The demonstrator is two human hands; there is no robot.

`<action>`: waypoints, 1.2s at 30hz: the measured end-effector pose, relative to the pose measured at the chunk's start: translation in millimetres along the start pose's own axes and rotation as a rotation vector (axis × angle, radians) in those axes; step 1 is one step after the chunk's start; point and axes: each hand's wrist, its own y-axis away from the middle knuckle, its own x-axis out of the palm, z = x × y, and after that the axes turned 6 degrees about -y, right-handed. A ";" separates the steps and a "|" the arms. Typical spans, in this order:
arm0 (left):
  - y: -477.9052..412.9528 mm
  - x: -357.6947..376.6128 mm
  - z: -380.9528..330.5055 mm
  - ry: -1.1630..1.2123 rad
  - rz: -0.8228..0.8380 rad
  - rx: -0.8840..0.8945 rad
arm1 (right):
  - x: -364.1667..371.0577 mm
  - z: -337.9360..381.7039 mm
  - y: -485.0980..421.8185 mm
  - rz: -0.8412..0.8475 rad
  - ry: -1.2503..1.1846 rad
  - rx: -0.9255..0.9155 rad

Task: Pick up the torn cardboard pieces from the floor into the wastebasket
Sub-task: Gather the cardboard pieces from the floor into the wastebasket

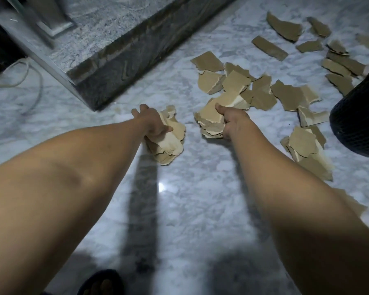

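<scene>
Head-camera view looking down at a marbled white floor (190,199). Two bare arms reach forward. The left hand (152,124), near centre, has its grip pressed together around a stack of torn cardboard pieces (172,141), thumb on top. The right hand (232,122), just to its right, has its grip clamped on a second, thicker bundle of cardboard (209,122), thumb pressing down on the top sheet. Both bundles sit low, at or just above the floor. Many loose cardboard scraps (285,96) lie scattered from about 12 o'clock round to 3 o'clock of the hands, some overlapping. A black mesh wastebasket (358,111) stands at 3 o'clock, cut off by the right edge. A dark stone step (124,60) runs diagonally at 11 o'clock, with a pale cord (30,81) at 9 o'clock. A dark slipper (100,284) shows at 6 o'clock. The step in hand seems to be gathering; next, both handfuls likely need carrying right and releasing over the basket's mouth, gripped firmly so no sheets slip out
</scene>
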 end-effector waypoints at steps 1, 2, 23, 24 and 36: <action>0.2 -2.8 -1.6 -0.010 0.000 0.013 | 4.8 -0.1 2.2 -0.049 0.008 -0.023; -4.3 -4.0 -2.4 -0.009 -0.013 0.024 | 11.6 2.4 29.9 -0.128 0.082 -0.033; 25.8 11.9 -7.8 0.183 -0.038 -0.053 | 16.0 -15.8 116.0 -0.074 0.511 -0.132; 28.9 15.1 -8.6 0.196 -0.009 -0.057 | 6.8 -19.2 118.4 -0.055 0.494 -0.104; 123.4 -113.0 -152.6 0.186 -0.276 0.319 | -167.0 115.2 167.0 0.120 0.317 -0.185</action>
